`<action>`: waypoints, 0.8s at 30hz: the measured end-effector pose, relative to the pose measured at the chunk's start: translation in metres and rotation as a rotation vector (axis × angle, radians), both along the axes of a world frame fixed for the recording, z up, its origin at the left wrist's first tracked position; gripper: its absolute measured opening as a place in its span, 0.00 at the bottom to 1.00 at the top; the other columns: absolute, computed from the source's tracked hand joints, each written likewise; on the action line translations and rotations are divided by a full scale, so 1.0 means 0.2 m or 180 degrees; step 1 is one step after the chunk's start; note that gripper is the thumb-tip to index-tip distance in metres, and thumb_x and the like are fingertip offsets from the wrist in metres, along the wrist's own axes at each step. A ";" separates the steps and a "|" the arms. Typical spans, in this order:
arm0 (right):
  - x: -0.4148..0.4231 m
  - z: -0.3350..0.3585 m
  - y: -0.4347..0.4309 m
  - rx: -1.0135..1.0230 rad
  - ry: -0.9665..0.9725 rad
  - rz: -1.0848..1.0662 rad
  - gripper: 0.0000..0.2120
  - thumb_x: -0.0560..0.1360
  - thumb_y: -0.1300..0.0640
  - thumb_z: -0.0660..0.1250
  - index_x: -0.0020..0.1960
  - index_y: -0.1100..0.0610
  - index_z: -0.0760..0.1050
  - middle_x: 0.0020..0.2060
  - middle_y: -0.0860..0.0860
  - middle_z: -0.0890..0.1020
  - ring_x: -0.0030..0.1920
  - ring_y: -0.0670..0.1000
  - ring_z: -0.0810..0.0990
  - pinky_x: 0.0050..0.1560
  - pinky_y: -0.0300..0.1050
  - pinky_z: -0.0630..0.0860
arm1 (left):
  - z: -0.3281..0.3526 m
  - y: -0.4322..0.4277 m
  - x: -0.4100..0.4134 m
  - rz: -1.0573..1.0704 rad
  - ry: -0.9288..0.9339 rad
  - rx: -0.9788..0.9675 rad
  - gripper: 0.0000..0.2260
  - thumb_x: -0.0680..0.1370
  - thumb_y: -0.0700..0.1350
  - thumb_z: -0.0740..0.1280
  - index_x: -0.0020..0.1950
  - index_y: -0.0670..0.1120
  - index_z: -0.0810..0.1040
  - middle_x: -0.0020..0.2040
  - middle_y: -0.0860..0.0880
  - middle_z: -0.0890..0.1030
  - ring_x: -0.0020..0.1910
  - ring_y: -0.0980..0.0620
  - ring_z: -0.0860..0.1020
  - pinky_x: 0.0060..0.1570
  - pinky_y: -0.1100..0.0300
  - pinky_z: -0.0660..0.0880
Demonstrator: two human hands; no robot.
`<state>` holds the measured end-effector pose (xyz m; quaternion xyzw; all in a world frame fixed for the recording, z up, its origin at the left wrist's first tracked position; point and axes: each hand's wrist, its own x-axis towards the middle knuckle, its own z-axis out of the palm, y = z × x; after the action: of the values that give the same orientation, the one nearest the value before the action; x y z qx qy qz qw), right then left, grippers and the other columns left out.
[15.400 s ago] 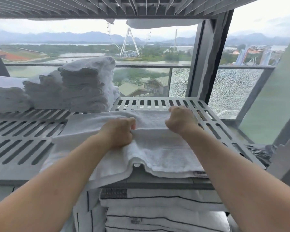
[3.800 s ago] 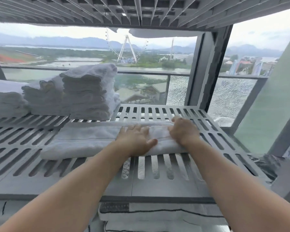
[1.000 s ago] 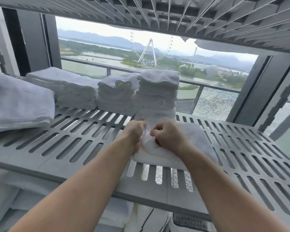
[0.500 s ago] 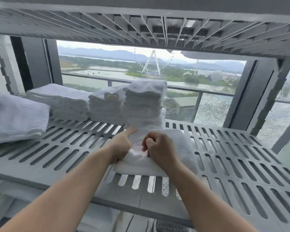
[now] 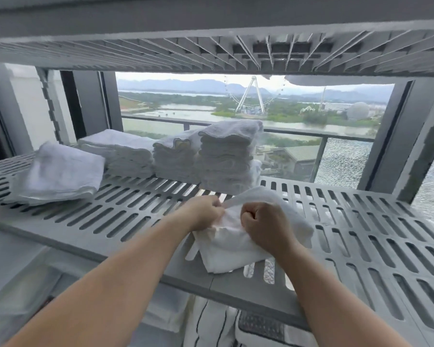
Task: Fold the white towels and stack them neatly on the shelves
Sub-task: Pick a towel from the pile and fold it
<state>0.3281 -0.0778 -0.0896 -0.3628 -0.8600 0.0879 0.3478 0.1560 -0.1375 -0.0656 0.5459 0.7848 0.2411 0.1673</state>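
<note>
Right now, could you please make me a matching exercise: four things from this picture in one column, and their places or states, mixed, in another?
1. striped fabric
2. left hand
3. tallest towel stack
4. low loose towel pile

a. far left on the shelf
b. pinches the half-folded towel
c. below the shelf
d. just behind the half-folded towel

Pairs: 1-c, 2-b, 3-d, 4-a.

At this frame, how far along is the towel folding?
Done: several stacks of folded towels sit along the back of the shelf. In hand: the left hand and right hand grip a partly folded white towel at the front. Left: finish that fold and stack it; whether more towels wait is not visible.
</note>
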 end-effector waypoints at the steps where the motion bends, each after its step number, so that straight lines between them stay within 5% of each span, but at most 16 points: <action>1: 0.01 0.00 -0.01 0.0068 -0.0087 -0.0099 0.10 0.72 0.59 0.61 0.33 0.59 0.76 0.28 0.51 0.79 0.33 0.53 0.77 0.35 0.48 0.76 | -0.01 0.02 -0.01 0.0085 0.0101 0.0101 0.11 0.78 0.56 0.63 0.46 0.49 0.78 0.46 0.48 0.82 0.45 0.48 0.80 0.41 0.55 0.74; 6: 0.09 0.00 -0.05 -0.0093 0.0131 -0.0322 0.10 0.74 0.59 0.61 0.36 0.56 0.77 0.33 0.50 0.81 0.41 0.54 0.79 0.46 0.49 0.76 | -0.02 0.01 -0.04 0.0311 0.0772 0.0105 0.19 0.76 0.62 0.67 0.34 0.49 0.76 0.34 0.52 0.78 0.36 0.54 0.76 0.32 0.59 0.66; 8: 0.13 -0.01 -0.07 -0.0088 0.0115 -0.0588 0.08 0.73 0.59 0.62 0.46 0.52 0.80 0.46 0.50 0.83 0.54 0.55 0.78 0.59 0.51 0.72 | 0.00 -0.01 -0.02 0.0313 0.0879 -0.0126 0.21 0.74 0.64 0.68 0.36 0.46 0.77 0.36 0.49 0.80 0.39 0.50 0.78 0.33 0.58 0.67; 10: 0.17 -0.03 -0.08 -0.0299 -0.0001 -0.0986 0.22 0.72 0.57 0.65 0.66 0.49 0.71 0.66 0.54 0.73 0.68 0.59 0.68 0.69 0.58 0.64 | 0.02 -0.04 0.03 0.0278 0.0804 -0.0277 0.21 0.74 0.64 0.68 0.40 0.45 0.78 0.41 0.46 0.82 0.43 0.47 0.80 0.36 0.57 0.69; 12: 0.21 -0.02 -0.09 -0.0570 0.0025 -0.1388 0.33 0.73 0.52 0.67 0.74 0.50 0.57 0.72 0.59 0.63 0.71 0.63 0.63 0.71 0.62 0.63 | 0.03 -0.09 0.08 0.0271 0.0477 -0.0265 0.21 0.73 0.62 0.70 0.44 0.43 0.78 0.44 0.47 0.82 0.43 0.50 0.80 0.34 0.58 0.69; 16: 0.30 -0.01 -0.05 -0.1299 -0.0290 -0.1797 0.47 0.74 0.36 0.63 0.80 0.62 0.48 0.77 0.63 0.61 0.77 0.64 0.59 0.75 0.62 0.60 | 0.04 -0.16 0.17 0.0296 -0.0606 -0.0160 0.12 0.73 0.55 0.74 0.44 0.49 0.75 0.42 0.50 0.78 0.33 0.55 0.75 0.19 0.67 0.67; 18: 0.32 -0.03 -0.04 -0.1687 -0.0369 -0.1699 0.48 0.74 0.31 0.59 0.79 0.65 0.55 0.77 0.65 0.62 0.78 0.63 0.59 0.76 0.61 0.58 | 0.05 -0.19 0.19 0.0233 -0.0891 -0.0162 0.12 0.74 0.52 0.74 0.49 0.49 0.74 0.45 0.50 0.77 0.35 0.55 0.75 0.19 0.68 0.67; 21: 0.31 -0.05 -0.02 -0.1756 -0.0257 -0.1397 0.38 0.75 0.33 0.58 0.69 0.64 0.72 0.68 0.63 0.75 0.71 0.62 0.71 0.71 0.58 0.66 | 0.03 -0.23 0.18 0.0111 -0.0959 0.0037 0.20 0.74 0.50 0.74 0.62 0.51 0.72 0.56 0.50 0.75 0.48 0.55 0.76 0.36 0.64 0.72; 24: 0.28 -0.04 -0.03 -0.1813 0.0314 -0.1079 0.27 0.74 0.42 0.63 0.62 0.62 0.76 0.57 0.58 0.82 0.57 0.58 0.78 0.57 0.51 0.73 | -0.01 -0.27 0.18 0.0019 -0.1099 0.0521 0.22 0.74 0.47 0.74 0.66 0.53 0.72 0.63 0.49 0.74 0.57 0.52 0.75 0.51 0.60 0.72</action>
<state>0.3834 -0.0832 -0.0976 -0.5787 -0.7104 0.2830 0.2834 0.1914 -0.1910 -0.0670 0.5059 0.7238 0.3947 0.2539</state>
